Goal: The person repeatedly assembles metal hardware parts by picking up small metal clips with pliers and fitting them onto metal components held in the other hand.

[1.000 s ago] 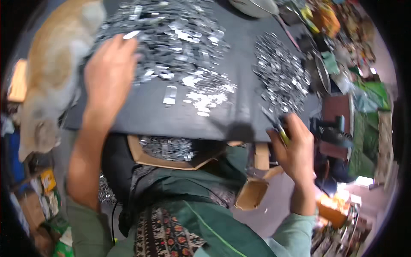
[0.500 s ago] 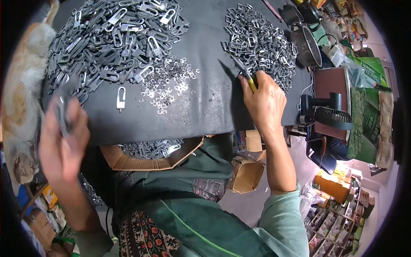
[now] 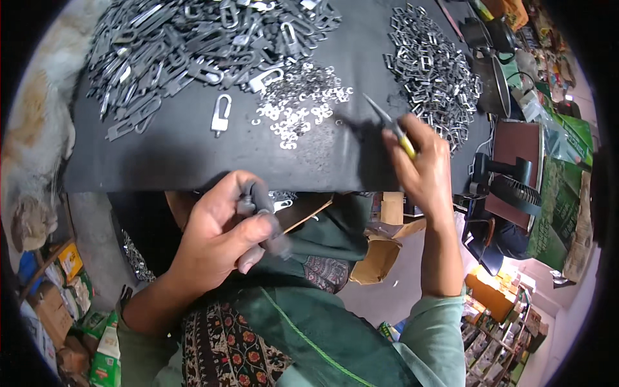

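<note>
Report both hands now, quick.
Left hand: curled; blur hides what, if anything, it holds.
Right hand: closed on a yellow-handled pointed tool.

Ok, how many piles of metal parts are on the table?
3: the long-part pile at upper left, the C-clip pile in the middle, and the small-frame pile at upper right. The long-part pile runs off the top edge, so others may be hidden there.
</note>
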A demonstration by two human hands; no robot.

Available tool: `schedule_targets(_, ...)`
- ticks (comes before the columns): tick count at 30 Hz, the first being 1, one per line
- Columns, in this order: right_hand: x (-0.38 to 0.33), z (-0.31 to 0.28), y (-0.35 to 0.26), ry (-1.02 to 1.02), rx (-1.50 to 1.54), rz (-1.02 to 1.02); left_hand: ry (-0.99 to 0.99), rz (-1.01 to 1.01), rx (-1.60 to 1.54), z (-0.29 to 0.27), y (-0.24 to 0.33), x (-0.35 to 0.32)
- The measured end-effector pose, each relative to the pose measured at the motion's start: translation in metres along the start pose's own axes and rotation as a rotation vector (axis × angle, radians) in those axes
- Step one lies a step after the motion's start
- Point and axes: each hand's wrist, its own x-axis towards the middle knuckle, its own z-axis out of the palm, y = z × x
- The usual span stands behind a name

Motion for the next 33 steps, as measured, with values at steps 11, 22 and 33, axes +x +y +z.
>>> schedule_targets(11,-0.044,0.014,-0.06,-0.421,0.941,0.185,0.093,0.249,0.109,0.016,-0.012,0.002)
schedule_targets(22,-0.039,0.008,-0.053,-0.387,0.692,-0.155,0.14,0.36,0.406,0.015,-0.018,-0.001)
schedule_targets(33,-0.036,0.0,-0.05,-0.461,0.546,-0.217,0.159,0.369,0.548,0.018,-0.022,0.001)
